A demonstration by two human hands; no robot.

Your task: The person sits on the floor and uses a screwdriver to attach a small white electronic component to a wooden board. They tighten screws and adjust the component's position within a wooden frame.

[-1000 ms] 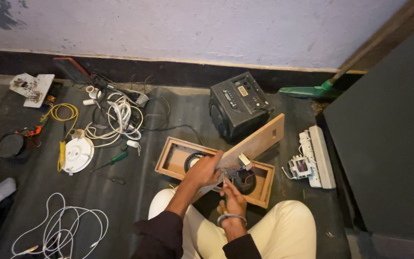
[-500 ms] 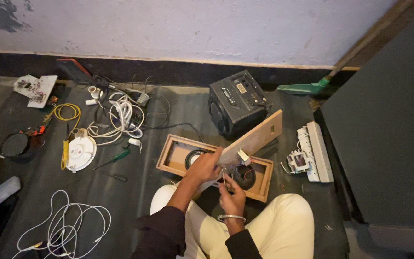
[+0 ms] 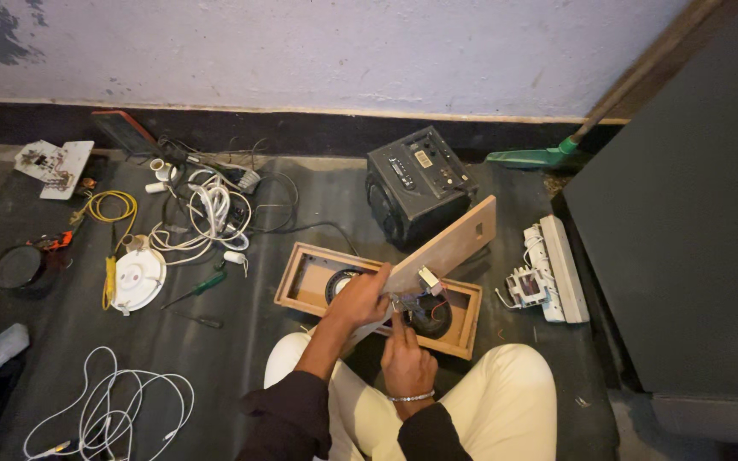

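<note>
Dark floor mat [image 3: 301, 213] by a pale wall, left hand [image 3: 359, 299] grip closed on tilted wooden panel [image 3: 442, 248] above open speaker box [image 3: 301, 277], right hand [image 3: 405, 358] forefinger extended touching wiring at the panel, black radio [image 3: 416, 183] just behind

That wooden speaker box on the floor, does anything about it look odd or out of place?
Yes. The wooden speaker box lies open, its back panel lifted and tilted by the left hand. The right hand touches exposed red wiring beneath.
</note>
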